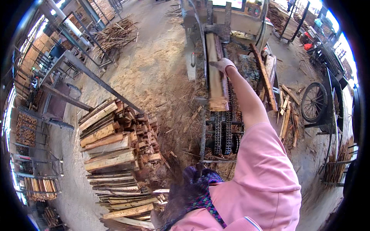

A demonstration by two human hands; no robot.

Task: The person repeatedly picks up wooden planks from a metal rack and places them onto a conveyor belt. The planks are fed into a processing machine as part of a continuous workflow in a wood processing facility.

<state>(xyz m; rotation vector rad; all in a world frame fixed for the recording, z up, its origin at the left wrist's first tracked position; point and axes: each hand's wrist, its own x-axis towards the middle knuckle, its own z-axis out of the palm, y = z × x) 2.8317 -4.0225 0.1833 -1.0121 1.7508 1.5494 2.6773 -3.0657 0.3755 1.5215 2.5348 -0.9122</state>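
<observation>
Plank of pale, rough-sawn wood lies lengthwise on a dark metal chain conveyor, far side, right of centre. Right hand rests loosely open on top; left hand cannot be made out. Probably stiff, fairly heavy, splintery; best held by both long edges.

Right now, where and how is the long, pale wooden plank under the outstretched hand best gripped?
Probably grip the plank across its near end, coming from the near side: that end lies uncovered, while the far end runs up to a dark metal block, with the right hand between.
</observation>
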